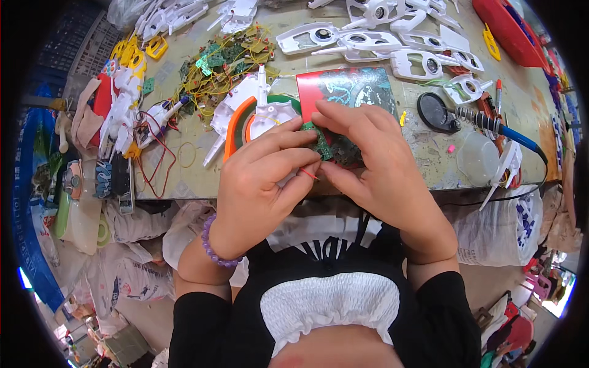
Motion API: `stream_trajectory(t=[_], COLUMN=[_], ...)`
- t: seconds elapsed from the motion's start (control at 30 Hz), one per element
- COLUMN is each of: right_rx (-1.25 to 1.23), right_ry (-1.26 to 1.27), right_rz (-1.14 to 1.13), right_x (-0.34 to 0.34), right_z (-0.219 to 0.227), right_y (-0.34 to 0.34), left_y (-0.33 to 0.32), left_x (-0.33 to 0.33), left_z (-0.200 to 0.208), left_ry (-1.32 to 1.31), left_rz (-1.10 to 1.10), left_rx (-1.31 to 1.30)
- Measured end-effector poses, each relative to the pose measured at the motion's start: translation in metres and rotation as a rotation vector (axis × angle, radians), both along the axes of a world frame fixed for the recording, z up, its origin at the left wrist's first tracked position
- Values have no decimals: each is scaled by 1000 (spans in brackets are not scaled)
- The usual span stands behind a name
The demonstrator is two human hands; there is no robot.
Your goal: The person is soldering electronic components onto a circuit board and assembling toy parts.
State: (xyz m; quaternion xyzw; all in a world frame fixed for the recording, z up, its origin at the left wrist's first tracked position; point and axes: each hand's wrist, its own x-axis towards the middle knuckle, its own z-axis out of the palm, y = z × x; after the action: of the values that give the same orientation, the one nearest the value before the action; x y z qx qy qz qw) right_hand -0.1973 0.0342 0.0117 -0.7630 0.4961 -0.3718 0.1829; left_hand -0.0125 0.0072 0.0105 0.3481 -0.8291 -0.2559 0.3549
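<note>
Left hand (261, 164) grips a small, speckled green board (318, 143) over the surface (423, 153); right hand (383, 161) curls about it, exact hold hidden. Short red wire (309, 174) just beside. Beyond: glossy sheet (309, 89), smooth white plastic shells (388, 42), snarl of yellow wires (240, 76).

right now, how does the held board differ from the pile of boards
The held board is single; the pile of boards holds many. The held board sits between the left hand and right hand; the pile of boards lies on the table. Both show green.
</note>
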Motion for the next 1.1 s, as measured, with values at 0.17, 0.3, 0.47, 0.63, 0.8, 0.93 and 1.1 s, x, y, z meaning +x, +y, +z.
stream_trajectory(t=[0.17, 0.3, 0.47, 0.63, 0.8, 0.93, 1.1], right_rx=[-92, -95, -105, -58, -69, -80, -83], right_ry=[-3, -3, -2, -22, -22, -15, -56], right_rz=[16, 16, 13, 82, 90, 77, 93], right_x=[-2, -2, -3, -9, -11, -10, -11], right_z=[-7, -8, -7, -3, -3, -3, -7], right_y=[-2, -2, -2, -2, -1, 1, -1], left_y=[2, 5, 5, 8, 9, 8, 8], left_x=[-1, -1, -2, -2, -3, -3, -2], left_z=[-5, -7, -1, -1, 0, -2, -8], left_ry=[71, 28, -24, -105, -147, -109, -10], left_rz=[20, 41, 39, 52, 60, 61, 83], left_rx=[-6, -47, -45, -106, -155, -146, -94])
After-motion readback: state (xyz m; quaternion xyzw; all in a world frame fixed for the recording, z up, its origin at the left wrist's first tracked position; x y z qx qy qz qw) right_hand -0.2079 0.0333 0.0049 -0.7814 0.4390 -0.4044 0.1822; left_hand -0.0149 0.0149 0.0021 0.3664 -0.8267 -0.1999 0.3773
